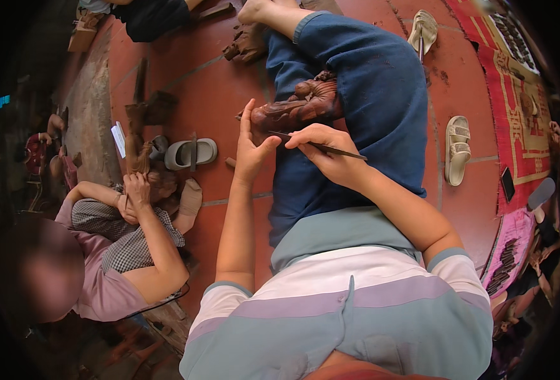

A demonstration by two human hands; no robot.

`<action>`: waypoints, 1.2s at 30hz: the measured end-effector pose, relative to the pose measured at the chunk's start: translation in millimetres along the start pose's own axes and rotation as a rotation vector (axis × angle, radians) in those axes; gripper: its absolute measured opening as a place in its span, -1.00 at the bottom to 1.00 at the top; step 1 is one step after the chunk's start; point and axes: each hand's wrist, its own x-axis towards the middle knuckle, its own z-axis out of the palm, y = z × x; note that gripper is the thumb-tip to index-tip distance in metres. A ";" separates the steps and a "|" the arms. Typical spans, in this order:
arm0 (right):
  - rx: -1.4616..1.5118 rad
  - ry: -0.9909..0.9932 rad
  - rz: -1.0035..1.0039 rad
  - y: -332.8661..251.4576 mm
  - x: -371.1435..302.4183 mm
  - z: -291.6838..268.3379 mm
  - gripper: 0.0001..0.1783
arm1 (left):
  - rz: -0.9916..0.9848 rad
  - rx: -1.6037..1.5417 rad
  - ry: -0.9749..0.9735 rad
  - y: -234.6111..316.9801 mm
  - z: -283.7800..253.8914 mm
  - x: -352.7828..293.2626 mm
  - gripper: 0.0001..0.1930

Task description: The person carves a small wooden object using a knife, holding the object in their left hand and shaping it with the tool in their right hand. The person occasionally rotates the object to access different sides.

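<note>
A reddish-brown carved wooden figure (296,113) lies on its side against my blue-trousered legs. Ridged folds and rounded lumps show on its surface. My left hand (253,147) is at its left end, fingers stretched up and thumb apart; whether the palm touches the wood is hard to tell. Between the fingers of my right hand (330,152) is a slim dark carving tool (344,152), held like a pen. Its thin tip points left, close to my left thumb and just below the figure's near side.
Red floor tiles (229,88) surround me. Grey slippers (191,154) lie left, beige sandals (457,151) right, near a phone (507,183) on a patterned red mat (511,126). A co-worker (124,253) sits close at left, hands on a wooden piece. Wood chunks (247,44) lie ahead.
</note>
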 end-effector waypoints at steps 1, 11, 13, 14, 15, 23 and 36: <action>-0.027 0.004 -0.054 2.6 4.0 3.3 -0.83 | -0.003 -0.001 0.016 -5.1 -1.3 2.4 -0.09; -0.312 0.042 -0.156 -13.3 14.8 2.2 -0.86 | -0.014 -0.127 0.149 -7.1 15.6 10.9 -0.28; -0.285 0.003 -0.119 -14.5 16.8 7.5 -0.85 | -0.035 -0.247 0.058 6.1 11.8 9.5 -0.33; -0.282 0.008 -0.097 -13.5 17.4 7.1 -0.85 | -0.050 -0.237 0.080 4.2 12.1 10.0 -0.32; -0.276 0.011 -0.076 -12.4 18.3 7.7 -0.85 | -0.063 -0.225 0.105 2.4 11.6 10.2 -0.32; -0.295 0.021 -0.009 -19.4 28.2 16.2 -0.87 | -0.031 -0.293 0.080 -3.7 10.4 9.6 -0.25; -0.229 0.030 0.088 -18.9 29.3 19.2 -0.85 | -0.074 -0.401 0.121 -3.9 10.7 9.7 -0.26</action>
